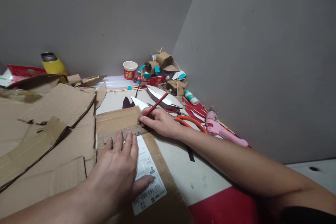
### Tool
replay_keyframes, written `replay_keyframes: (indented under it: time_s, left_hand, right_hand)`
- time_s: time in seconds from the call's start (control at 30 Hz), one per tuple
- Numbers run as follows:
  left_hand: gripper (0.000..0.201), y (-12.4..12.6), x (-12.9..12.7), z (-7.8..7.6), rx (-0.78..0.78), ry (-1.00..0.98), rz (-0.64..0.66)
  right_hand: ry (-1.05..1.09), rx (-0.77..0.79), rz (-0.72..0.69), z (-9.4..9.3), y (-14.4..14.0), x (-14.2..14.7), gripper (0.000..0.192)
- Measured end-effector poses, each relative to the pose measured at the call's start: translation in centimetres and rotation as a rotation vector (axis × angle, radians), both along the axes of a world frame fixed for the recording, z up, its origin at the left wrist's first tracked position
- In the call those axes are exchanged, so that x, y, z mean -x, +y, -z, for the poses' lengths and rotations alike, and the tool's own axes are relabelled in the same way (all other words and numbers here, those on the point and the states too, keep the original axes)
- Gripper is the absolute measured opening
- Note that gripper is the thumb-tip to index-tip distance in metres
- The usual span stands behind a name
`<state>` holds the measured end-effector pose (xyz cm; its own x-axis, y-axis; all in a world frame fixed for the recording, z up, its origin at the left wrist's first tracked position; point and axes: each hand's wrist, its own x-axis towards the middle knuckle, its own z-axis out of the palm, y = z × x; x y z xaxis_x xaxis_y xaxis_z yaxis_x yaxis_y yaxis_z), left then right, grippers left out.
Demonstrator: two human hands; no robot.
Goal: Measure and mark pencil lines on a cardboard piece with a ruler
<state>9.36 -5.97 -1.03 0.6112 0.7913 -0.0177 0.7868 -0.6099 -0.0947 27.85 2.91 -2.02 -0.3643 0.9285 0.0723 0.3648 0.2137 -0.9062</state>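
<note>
Her left hand (119,168) lies flat, fingers spread, pressing a clear ruler (123,133) down onto a cardboard sheet (115,120) that bears a white shipping label (148,178). Just beyond, the right hand (159,121) pinches a red pencil (156,104), tip down at the ruler's far end. Orange scissors (190,121) and a pink glue gun (223,130) lie near on the table (189,175), by the wall. More cardboard scraps (47,129) pile up to the left.
</note>
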Motion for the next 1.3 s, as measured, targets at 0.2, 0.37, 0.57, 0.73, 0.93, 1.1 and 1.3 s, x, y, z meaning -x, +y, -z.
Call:
replay_keyframes:
  time_s: [0.2,0.37,0.57,0.73,0.93,1.1,1.3]
  left_hand:
    - [0.087,-0.1,0.0,0.0,0.025,-0.001,-0.013]
    - [0.087,-0.2,0.2,-0.1,0.041,-0.017,-0.016]
    - [0.087,-0.2,0.3,-0.5,0.143,-0.051,-0.043]
    - [0.087,-0.3,0.3,-0.6,0.174,-0.069,-0.051]
    - [0.087,-0.3,0.3,-0.9,0.189,-0.016,-0.043]
    - [0.083,-0.6,0.5,0.2,0.003,-0.076,0.024]
    - [0.068,-1.6,0.3,1.1,-0.336,-0.108,0.142]
  right_hand:
    - [0.035,0.041,-0.001,-0.1,0.0,0.1,0.015]
    - [0.134,0.048,-0.023,-0.1,0.0,-0.5,0.020]
    - [-0.331,-0.457,-0.085,-1.4,-1.3,-3.4,0.027]
    - [-0.633,-0.577,-0.232,-1.6,-2.0,-5.6,0.038]
    - [-0.629,-0.639,-0.275,-0.5,-1.0,-6.3,0.032]
    - [-0.543,-0.723,-0.347,-0.7,-0.7,-6.5,0.032]
    - [-0.449,-0.784,-0.310,-1.2,-2.8,-7.8,0.031]
